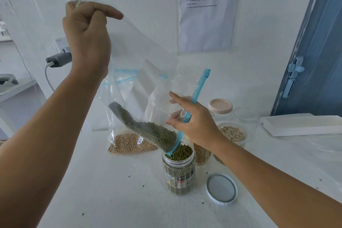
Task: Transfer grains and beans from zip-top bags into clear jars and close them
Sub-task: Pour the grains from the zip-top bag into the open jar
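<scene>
My left hand (87, 33) pinches the bottom corner of a clear zip-top bag (140, 65) and holds it high. Green mung beans (148, 131) slide down inside it toward its blue zip mouth, which sits in the open clear jar (178, 172). The jar is nearly full of green beans. My right hand (192, 124) grips the blue zip strip just above the jar. The jar's pale blue lid (221, 189) lies flat on the table to its right.
A second bag of tan soybeans (129, 144) leans behind the jar. Jars of yellow grains (202, 155) and pale beans (234, 134), a pink-lidded jar (220, 107) and an empty jar (245, 116) stand at the right. A white block (299, 124) lies far right; a charger (57, 59) hangs left.
</scene>
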